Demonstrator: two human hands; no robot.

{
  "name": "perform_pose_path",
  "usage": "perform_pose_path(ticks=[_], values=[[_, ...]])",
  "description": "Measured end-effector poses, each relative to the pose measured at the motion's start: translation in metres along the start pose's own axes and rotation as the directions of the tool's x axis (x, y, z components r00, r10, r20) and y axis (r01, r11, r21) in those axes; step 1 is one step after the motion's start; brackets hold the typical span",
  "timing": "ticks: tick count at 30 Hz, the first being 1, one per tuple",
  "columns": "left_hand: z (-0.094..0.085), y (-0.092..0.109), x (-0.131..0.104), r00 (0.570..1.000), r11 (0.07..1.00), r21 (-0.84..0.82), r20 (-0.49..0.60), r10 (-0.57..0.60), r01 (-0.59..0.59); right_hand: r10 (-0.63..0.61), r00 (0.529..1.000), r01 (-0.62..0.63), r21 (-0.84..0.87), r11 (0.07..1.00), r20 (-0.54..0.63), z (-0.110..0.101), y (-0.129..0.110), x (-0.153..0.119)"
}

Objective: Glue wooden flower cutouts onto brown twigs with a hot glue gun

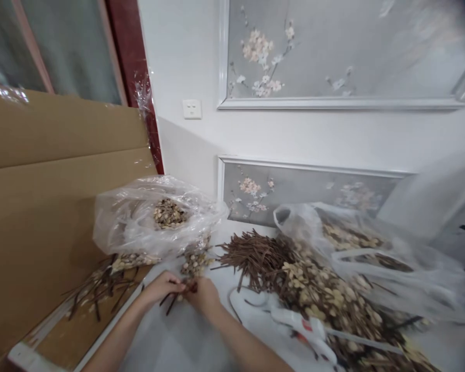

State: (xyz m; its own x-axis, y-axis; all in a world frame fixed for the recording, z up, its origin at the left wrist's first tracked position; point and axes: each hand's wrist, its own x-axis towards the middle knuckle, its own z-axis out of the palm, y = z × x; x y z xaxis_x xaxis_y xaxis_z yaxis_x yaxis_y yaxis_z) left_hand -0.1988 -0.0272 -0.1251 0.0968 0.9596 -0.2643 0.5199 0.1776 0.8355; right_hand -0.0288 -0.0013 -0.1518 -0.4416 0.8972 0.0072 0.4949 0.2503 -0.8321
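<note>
My left hand [163, 287] is closed in a pinch, close beside my right hand [206, 296], whose fingers are also closed. Between them is a sprig with small cream flowers or buds [194, 263], its heads pointing away from me. Dark brown stems [171, 304] stick out below the fingers toward me. The fingertips cover the exact grip point, and blur hides fine detail. To the right of my hands lies a pile of loose brown stems [258, 256].
A white glue gun [294, 320] with a cord lies at right beside heaped cream flower sprigs [333, 294]. Plastic bags with flower pieces stand at back left [120, 222] and right [430, 281]. A large cardboard sheet [62, 206] rises at left, above more sprigs [101, 289].
</note>
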Motion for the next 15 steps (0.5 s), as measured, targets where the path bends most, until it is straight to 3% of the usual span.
perform_pose_path(ticks=[4, 8, 12, 15], values=[[0.013, 0.019, -0.002, 0.994, 0.999, -0.020, 0.103, 0.032, -0.031, 0.017, 0.999, -0.013, 0.149, 0.989, -0.030, -0.028, 0.019, -0.018], [0.044, 0.056, -0.003, 0.970, 0.994, -0.022, 0.213, 0.113, -0.111, 0.022, 0.993, 0.008, 0.265, 0.964, -0.112, -0.073, 0.024, -0.049], [0.078, 0.091, 0.002, 0.915, 0.969, 0.039, 0.341, 0.217, -0.245, 0.038, 0.981, 0.026, 0.329, 0.944, -0.188, -0.103, 0.030, -0.098], [0.089, 0.107, 0.008, 0.902, 0.947, 0.126, 0.363, 0.234, -0.297, 0.103, 0.959, -0.010, 0.330, 0.944, -0.264, -0.115, 0.057, -0.147]])
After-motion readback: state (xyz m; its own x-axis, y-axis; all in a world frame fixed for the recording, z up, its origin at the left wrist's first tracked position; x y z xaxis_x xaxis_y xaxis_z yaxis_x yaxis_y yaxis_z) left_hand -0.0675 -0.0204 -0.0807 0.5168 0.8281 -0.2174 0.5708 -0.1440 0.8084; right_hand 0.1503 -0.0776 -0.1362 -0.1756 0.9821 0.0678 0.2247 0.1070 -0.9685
